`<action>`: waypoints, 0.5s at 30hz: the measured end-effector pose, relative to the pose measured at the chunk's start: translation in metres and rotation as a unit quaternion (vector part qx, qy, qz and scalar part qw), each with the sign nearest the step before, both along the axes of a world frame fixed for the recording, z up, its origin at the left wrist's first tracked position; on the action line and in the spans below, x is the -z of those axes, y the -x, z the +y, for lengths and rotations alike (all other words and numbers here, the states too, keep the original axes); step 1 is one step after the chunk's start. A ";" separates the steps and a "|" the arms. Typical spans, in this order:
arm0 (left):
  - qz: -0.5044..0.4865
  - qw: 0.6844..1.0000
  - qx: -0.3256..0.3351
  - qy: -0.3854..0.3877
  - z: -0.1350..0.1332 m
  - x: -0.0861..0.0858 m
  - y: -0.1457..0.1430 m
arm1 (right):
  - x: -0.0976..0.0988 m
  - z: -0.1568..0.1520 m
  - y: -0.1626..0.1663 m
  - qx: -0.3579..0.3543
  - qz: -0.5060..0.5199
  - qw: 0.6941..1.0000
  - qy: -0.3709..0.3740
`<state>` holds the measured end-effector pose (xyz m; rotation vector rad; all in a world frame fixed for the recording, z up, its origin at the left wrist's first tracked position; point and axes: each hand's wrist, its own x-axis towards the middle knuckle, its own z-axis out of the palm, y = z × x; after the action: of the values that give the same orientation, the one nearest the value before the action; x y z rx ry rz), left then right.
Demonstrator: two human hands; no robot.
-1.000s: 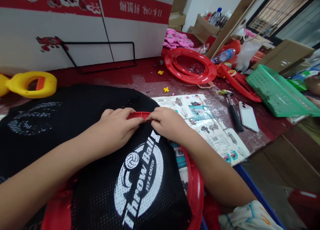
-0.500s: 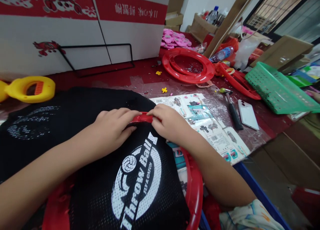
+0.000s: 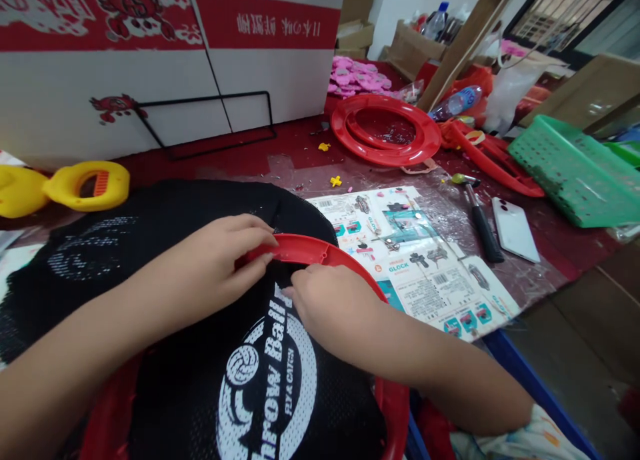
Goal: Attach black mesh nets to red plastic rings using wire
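A large red plastic ring (image 3: 305,249) lies in front of me, with a black mesh fabric (image 3: 185,367) across its opening. White "Throw Ball" lettering and a ball design are printed on the mesh. My left hand (image 3: 233,253) is closed at the ring's far rim, thumb below and fingers above, pinching the rim. Just inside the rim, my right hand (image 3: 330,300) is closed on the mesh beside the lettering; its fingertips are partly hidden. More black mesh (image 3: 225,200) with white print lies beyond my left forearm.
A white-and-red carton (image 3: 165,80) stands at the back. Other red rings (image 3: 425,140) and pink pieces (image 3: 355,77) lie behind. To the right are a hammer (image 3: 485,230), a phone (image 3: 515,229) and a green basket (image 3: 570,173). Yellow handles (image 3: 70,187) lie left; printed cardboard (image 3: 425,260) is beneath.
My right hand has left the far rim and moved down inside the ring onto the mesh. More of the red rim shows. My left hand stays at the rim; the view has shifted slightly.
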<state>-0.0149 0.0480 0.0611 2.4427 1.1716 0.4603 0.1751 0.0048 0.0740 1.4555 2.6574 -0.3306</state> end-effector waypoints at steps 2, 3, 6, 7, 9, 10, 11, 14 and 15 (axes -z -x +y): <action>-0.021 0.999 0.004 0.039 0.002 0.001 -0.004 | -0.003 0.001 -0.002 0.017 0.037 0.999 -0.019; -0.032 0.998 0.006 0.055 0.002 0.002 -0.005 | -0.006 0.001 -0.004 0.032 0.061 0.997 -0.026; -0.060 0.995 0.001 0.078 0.001 0.005 -0.007 | -0.013 0.006 -0.010 0.093 0.148 0.985 -0.011; -0.068 0.995 -0.003 0.079 0.001 0.007 -0.009 | -0.015 0.009 -0.012 0.107 0.177 0.978 0.004; -0.081 0.993 -0.022 0.078 0.000 0.009 -0.011 | -0.016 0.014 -0.015 0.116 0.223 0.967 0.032; -0.087 0.993 -0.034 0.078 0.000 0.010 -0.011 | -0.015 0.016 -0.016 0.113 0.237 0.964 0.041; -0.095 0.991 -0.046 0.079 0.000 0.011 -0.012 | -0.015 0.018 -0.017 0.105 0.246 0.963 0.045; -0.113 0.987 -0.077 0.083 0.001 0.010 -0.012 | -0.014 0.021 -0.018 0.071 0.254 0.964 0.034; -0.115 0.987 -0.079 0.083 0.001 0.010 -0.012 | -0.013 0.022 -0.019 0.058 0.254 0.965 0.025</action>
<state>-0.0031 0.0487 0.0513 2.1021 1.2536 0.6450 0.1937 0.0265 0.0869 1.7046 2.9066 -0.8860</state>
